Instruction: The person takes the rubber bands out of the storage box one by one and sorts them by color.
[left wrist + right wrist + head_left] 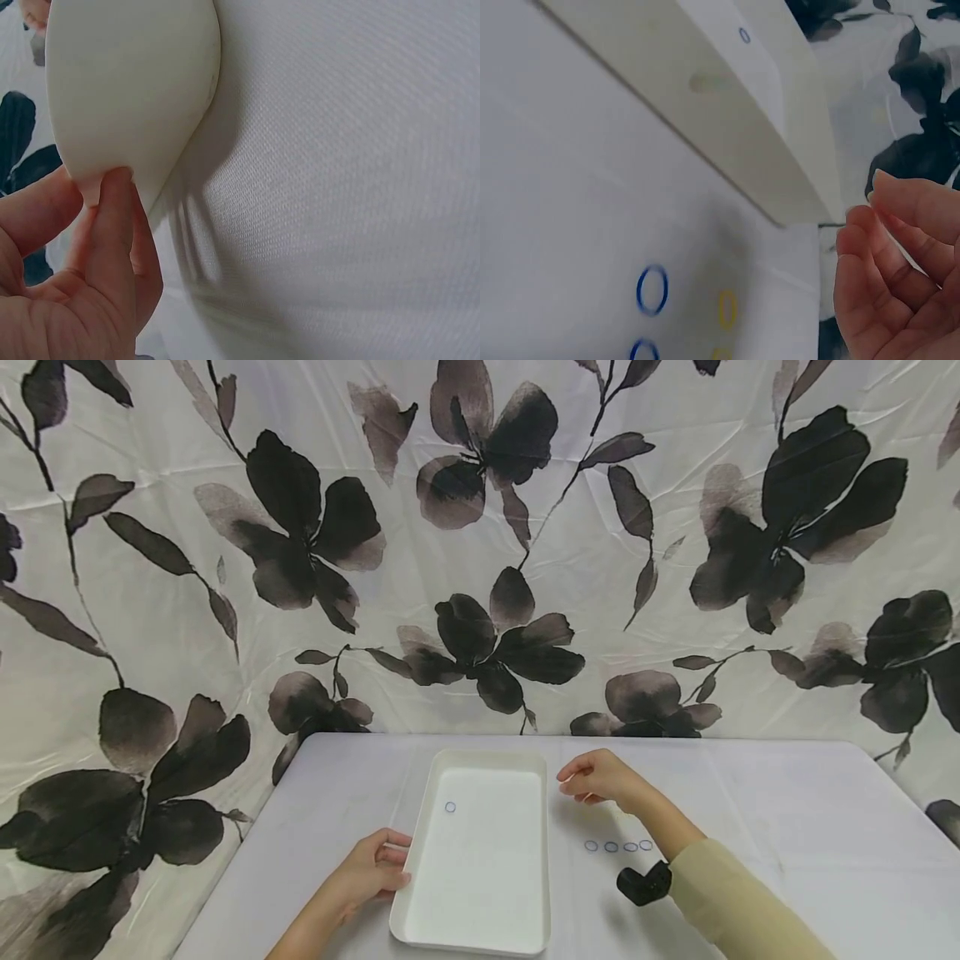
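A white rectangular tray [491, 935] lies on the table with one small blue ring [450, 807] inside, near its far left corner. My left hand [372, 867] grips the tray's left rim; in the left wrist view, thumb and fingers [112, 225] pinch the white edge. Beside the tray's far right corner hovers my right hand [603, 778], its fingers loosely curled and nothing visible between the fingertips. Below it, several blue rings [611, 847] lie in a row on the table. The right wrist view shows yellow rings [727, 309] next to blue rings [652, 289].
A white cloth covers the table [810, 827]. Behind it hangs a white curtain with dark flowers [495, 652]. A black wrist camera [643, 883] sits by the right sleeve [738, 897], near the row of rings.
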`<state>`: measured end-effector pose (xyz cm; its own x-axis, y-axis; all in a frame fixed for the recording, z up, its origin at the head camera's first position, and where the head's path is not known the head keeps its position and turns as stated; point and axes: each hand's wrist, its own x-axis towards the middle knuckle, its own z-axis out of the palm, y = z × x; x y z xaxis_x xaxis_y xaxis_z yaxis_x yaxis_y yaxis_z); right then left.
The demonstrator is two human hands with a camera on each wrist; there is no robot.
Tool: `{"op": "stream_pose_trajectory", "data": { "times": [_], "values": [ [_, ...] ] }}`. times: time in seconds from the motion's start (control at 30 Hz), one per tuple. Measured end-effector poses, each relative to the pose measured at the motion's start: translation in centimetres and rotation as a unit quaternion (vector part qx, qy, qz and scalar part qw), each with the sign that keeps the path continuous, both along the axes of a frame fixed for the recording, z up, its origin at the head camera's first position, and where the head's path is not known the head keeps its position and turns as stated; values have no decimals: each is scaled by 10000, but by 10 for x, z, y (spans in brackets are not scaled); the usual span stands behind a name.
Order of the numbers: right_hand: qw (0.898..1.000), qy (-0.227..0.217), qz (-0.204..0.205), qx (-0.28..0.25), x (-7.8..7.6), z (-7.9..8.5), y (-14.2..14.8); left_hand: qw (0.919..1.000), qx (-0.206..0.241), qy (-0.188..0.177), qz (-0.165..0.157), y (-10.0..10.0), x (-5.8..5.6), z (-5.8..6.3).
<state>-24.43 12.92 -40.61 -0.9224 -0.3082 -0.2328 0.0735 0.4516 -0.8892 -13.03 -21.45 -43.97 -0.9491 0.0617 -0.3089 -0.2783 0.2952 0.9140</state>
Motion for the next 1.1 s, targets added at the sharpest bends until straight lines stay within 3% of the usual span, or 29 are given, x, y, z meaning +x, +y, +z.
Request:
{"op": "stream_pose_trajectory", "data": {
  "times": [0.43, 0.67, 1.1],
  "values": [
    [9995, -252, -43, -207, -7, 0, -50, 10000, 63, 56, -52, 1, -3, 1],
    [9987, -342, 163, -355, -6, -9, -68, 10000, 16, 25, 61, 3, -2, 1],
    [9983, -8, 554, -163, -3, -25, -102, 9998, -166, -36, 98, 5, -3, 2]
  ]
}}
